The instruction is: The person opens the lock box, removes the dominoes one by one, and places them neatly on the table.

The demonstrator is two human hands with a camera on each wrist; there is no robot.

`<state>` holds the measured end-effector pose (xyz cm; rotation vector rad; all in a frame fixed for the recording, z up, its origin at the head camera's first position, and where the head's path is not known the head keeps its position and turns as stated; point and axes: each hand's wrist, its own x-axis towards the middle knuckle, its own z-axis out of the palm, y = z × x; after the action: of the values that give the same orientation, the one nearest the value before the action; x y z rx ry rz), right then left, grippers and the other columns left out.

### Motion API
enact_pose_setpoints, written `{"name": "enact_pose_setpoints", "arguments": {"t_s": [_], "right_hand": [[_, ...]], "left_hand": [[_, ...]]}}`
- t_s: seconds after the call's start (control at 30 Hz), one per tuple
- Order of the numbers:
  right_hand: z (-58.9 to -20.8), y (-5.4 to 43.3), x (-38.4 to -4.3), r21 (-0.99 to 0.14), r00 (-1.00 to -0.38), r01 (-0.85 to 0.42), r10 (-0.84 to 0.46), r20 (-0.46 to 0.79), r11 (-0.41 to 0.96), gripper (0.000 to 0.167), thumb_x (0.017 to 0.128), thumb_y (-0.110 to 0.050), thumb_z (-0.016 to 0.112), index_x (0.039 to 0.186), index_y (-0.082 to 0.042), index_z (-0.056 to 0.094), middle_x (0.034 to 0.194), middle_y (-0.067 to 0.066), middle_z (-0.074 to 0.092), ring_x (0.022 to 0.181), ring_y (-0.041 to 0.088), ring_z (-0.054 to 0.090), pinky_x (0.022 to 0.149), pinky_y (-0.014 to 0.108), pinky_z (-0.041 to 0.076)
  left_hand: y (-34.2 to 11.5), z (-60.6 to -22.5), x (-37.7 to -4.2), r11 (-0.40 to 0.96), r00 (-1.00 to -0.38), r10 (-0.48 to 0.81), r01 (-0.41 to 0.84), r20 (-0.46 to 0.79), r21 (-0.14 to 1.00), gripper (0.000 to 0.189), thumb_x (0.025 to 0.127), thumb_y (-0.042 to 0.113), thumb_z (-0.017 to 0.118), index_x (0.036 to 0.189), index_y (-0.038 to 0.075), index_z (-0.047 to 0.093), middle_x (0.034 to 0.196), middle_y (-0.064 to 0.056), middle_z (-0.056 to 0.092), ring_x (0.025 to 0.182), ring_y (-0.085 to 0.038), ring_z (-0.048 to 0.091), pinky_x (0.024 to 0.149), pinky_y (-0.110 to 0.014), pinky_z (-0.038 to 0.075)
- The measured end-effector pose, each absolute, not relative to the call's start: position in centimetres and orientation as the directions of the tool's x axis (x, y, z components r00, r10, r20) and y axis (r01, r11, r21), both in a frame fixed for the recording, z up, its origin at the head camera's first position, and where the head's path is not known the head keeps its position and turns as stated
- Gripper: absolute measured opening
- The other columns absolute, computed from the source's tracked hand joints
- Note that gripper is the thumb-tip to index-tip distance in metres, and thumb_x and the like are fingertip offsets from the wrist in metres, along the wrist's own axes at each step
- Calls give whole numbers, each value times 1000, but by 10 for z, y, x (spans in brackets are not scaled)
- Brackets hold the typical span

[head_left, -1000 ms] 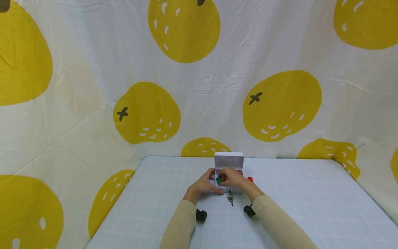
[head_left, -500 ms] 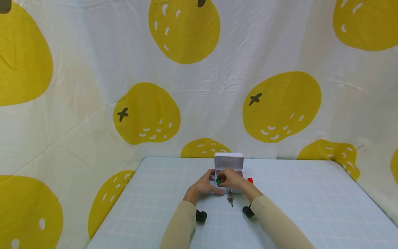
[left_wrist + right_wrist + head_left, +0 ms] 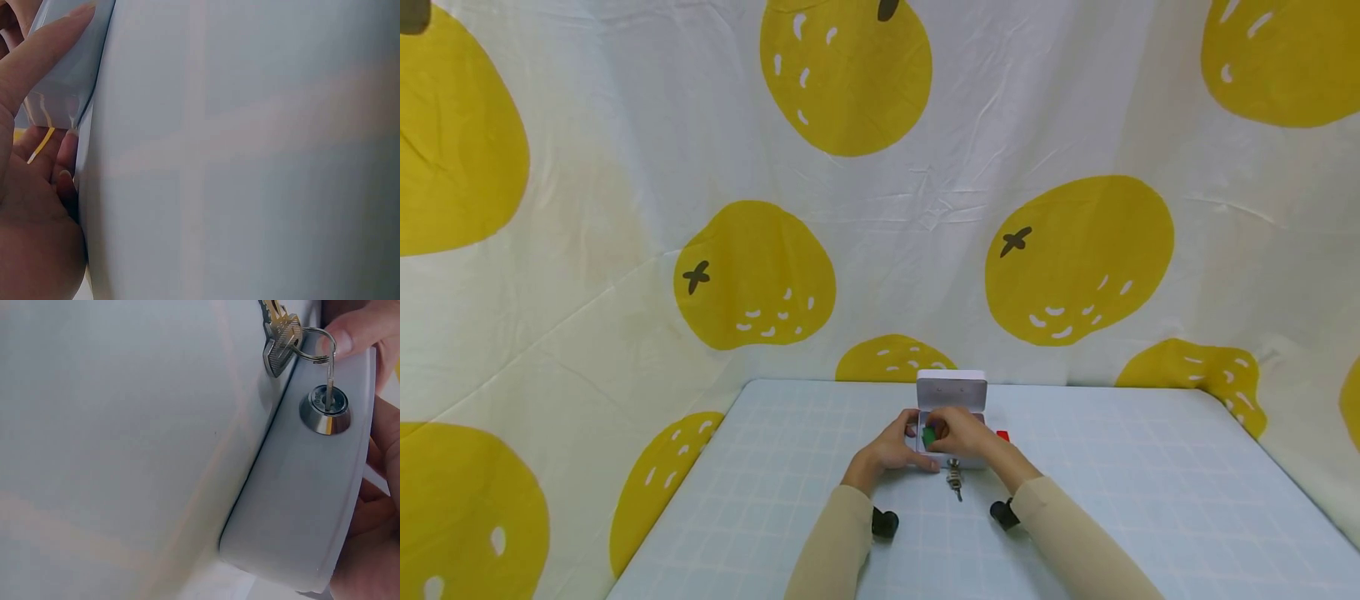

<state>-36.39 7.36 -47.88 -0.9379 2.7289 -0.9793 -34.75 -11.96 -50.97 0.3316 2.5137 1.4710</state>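
In the head view, the white box [image 3: 976,461] stands near the far edge of the desk [image 3: 1112,475], about midway between its two far corners, with its lid [image 3: 951,392] raised at the back. The left hand [image 3: 891,446] grips the box at its left front corner, fingers round the side and thumb along the front. The right hand [image 3: 961,433] reaches over the front rim, its fingertips together and apparently pinching a green piece [image 3: 929,437] inside the box, toward its left side. That pinch looks small, so a fingertip sliding off could let the piece drop or tip askew. A red piece [image 3: 1003,435] shows just beyond the right forearm, on the desk's right-hand side of the box; a careless sweep of that arm might nudge it. In the left wrist view, the thumb lies flat on the front wall with the other fingers bent round the corner; if that hold eased, a push from the right hand could shift the box toward the far edge. In the right wrist view, an inserted key [image 3: 330,394] sits in the lock [image 3: 326,412], with spare keys [image 3: 281,340] hanging from the key ring [image 3: 312,360]; a sleeve catching them could drag the box forward.
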Motion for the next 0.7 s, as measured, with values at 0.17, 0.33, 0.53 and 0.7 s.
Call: {"name": "enact_pose_setpoints", "arguments": {"t_s": [0.17, 0.33, 0.53, 0.7], "right_hand": [[-475, 77, -361, -627, -835, -478, -539, 108, 615, 33, 87, -9, 82, 117, -4, 69, 96, 6, 69, 85, 18, 61, 84, 40, 56], [-472, 84, -356, -620, -823, -518, -540, 175, 589, 33, 86, -6, 82, 116, -1, 69, 94, 8, 69, 82, 17, 61, 79, 37, 56], [-468, 93, -352, -628, -810, -544, -543, 220, 557, 33, 85, -3, 82, 115, 2, 69, 93, 9, 68, 80, 16, 60, 74, 32, 54], [-466, 101, -349, -619, -827, -526, -520, 213, 583, 34, 85, -6, 83, 115, 1, 69, 93, 7, 68, 78, 14, 60, 74, 30, 54]], "left_hand": [[-120, -510, -349, 481, -952, 302, 103, -54, 871, 90, 69, 22, 97, 143, 18, 46, 125, -3, 53, 112, -24, 48, 97, -43, 39], [-120, -511, -351, 511, -954, 292, 98, -65, 854, 91, 69, 23, 98, 143, 19, 45, 125, -1, 53, 110, -21, 49, 95, -39, 40], [-119, -509, -349, 503, -954, 294, 102, -59, 858, 91, 70, 24, 97, 144, 15, 44, 123, -3, 53, 110, -24, 48, 96, -43, 40], [-118, -509, -348, 503, -959, 274, 79, -72, 861, 93, 69, 21, 97, 145, 16, 44, 125, -3, 53, 110, -24, 48, 97, -44, 40]]}}
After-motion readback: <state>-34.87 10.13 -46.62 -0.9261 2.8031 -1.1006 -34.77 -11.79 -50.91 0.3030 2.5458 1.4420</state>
